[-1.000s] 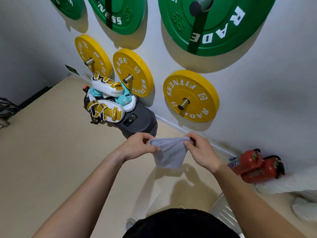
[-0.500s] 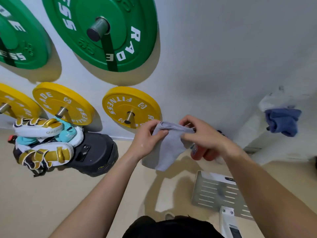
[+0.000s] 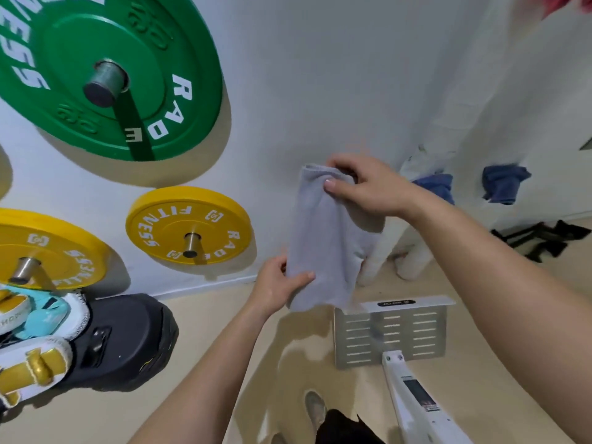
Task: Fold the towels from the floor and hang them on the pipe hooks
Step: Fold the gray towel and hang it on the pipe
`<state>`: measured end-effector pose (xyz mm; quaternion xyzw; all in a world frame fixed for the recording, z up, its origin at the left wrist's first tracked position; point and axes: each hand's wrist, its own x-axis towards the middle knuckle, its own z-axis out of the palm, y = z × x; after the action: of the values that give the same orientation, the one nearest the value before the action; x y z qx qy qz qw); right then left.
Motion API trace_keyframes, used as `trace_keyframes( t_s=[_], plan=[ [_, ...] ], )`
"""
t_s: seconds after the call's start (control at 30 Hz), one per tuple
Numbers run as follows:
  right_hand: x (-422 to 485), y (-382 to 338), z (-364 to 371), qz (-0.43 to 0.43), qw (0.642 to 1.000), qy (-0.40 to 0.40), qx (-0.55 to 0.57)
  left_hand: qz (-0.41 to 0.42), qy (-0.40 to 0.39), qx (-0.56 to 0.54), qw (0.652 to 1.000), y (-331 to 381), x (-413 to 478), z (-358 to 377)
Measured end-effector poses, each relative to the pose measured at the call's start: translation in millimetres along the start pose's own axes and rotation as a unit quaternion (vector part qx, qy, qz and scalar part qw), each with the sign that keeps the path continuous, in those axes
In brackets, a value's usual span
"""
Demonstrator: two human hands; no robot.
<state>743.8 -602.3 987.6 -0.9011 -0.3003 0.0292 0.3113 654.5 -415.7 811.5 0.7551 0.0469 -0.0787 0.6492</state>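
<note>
A white wall (image 3: 320, 75) meets a beige floor (image 3: 224, 331). At centre the grey towel (image 3: 323, 245) hangs folded long. The right hand (image 3: 368, 184) pinches its top in a closed grip at 12 o'clock, and the left hand (image 3: 278, 283) has its grip pinched on the lower edge at 8 o'clock. The towel hides part of a white pipe (image 3: 413, 251) at 3 o'clock. Any hooks under the blue towels (image 3: 503, 184) cannot be made out. Half a second ago both hands held the top edge side by side. A green plate (image 3: 96, 75) and a yellow plate (image 3: 189, 225) hang at 9 o'clock.
</note>
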Motion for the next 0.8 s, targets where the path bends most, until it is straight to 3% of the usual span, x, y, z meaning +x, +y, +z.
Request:
trace_keyframes(
  t_s=[0.17, 0.33, 0.4, 0.47, 0.57, 0.7, 0.8],
  plan=[
    [-21.2, 30.5, -37.0, 0.083, 0.987, 0.137, -0.029, -0.028, -0.044, 0.017, 0.998, -26.4, -12.9, -0.6],
    [-68.3, 85.1, -28.2, 0.251, 0.939, 0.236, 0.018, -0.081, 0.023, -0.221, 0.972, -9.0, 3.3, -14.6],
    [-86.8, 101.2, -10.3, 0.291, 0.921, 0.257, 0.029, -0.07, 0.081, -0.24, 0.965, 10.4, 18.2, -8.8],
    [-99.9, 114.0, 7.8, 0.306, 0.913, 0.269, 0.027, -0.043, 0.179, -0.151, 0.971, 24.0, 36.6, 7.4],
    [-111.0, 140.1, 20.9, 0.324, 0.903, 0.282, 0.021, 0.001, 0.294, 0.096, 0.951, 37.1, 59.7, 35.5],
    [-124.8, 188.0, 15.7, 0.361, 0.882, 0.301, 0.029, 0.025, 0.283, 0.267, 0.921, 44.7, 95.0, 73.1],
    [-133.2, 218.7, 2.7, 0.402, 0.856, 0.319, 0.053, 0.011, 0.256, 0.253, 0.933, 56.6, 116.7, 121.1]
  ],
)
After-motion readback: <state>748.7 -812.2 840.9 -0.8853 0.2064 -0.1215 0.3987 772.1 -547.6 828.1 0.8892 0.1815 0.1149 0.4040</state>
